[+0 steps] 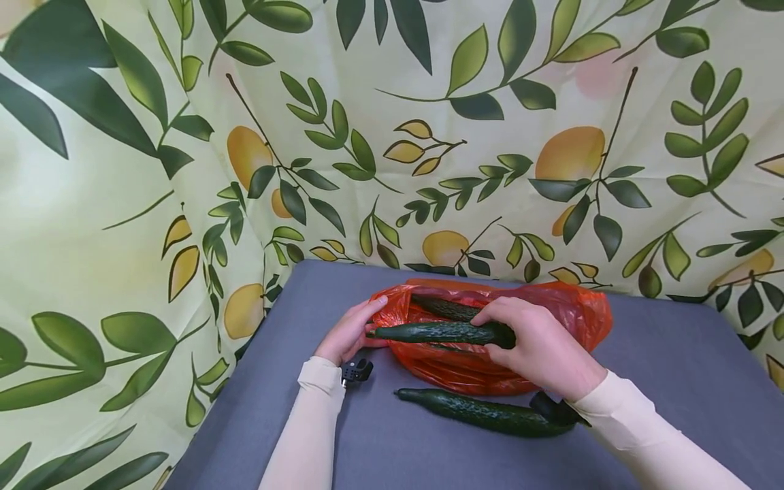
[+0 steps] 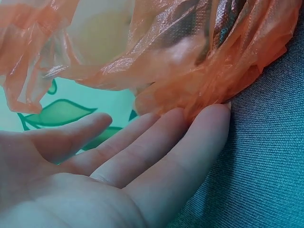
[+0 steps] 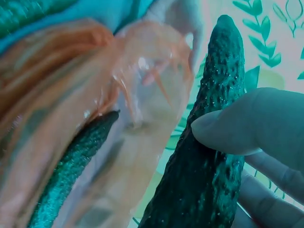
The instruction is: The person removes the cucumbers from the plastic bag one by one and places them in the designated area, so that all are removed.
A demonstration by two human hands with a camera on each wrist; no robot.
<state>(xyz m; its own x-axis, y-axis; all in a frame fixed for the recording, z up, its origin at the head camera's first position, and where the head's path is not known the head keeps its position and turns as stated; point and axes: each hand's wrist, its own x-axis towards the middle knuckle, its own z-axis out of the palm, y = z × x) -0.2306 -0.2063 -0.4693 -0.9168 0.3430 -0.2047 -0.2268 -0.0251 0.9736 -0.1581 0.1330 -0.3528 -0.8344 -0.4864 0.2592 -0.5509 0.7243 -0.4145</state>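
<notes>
My right hand pinches a long dark green cucumber near its right end, over the mouth of a red plastic bag. In the right wrist view the thumb presses one side of the bumpy cucumber, with fingers behind it. Another cucumber lies inside the bag; its tip shows in the right wrist view. At the bag's left edge is my left hand. Its nearly straight fingers touch the crumpled plastic in the left wrist view. A further cucumber lies in front of the bag.
The bag rests on a grey cloth-covered table. A leaf-patterned cloth wall stands behind and to the left. Small black devices sit at the left wrist and right wrist, the latter overlapping the front cucumber.
</notes>
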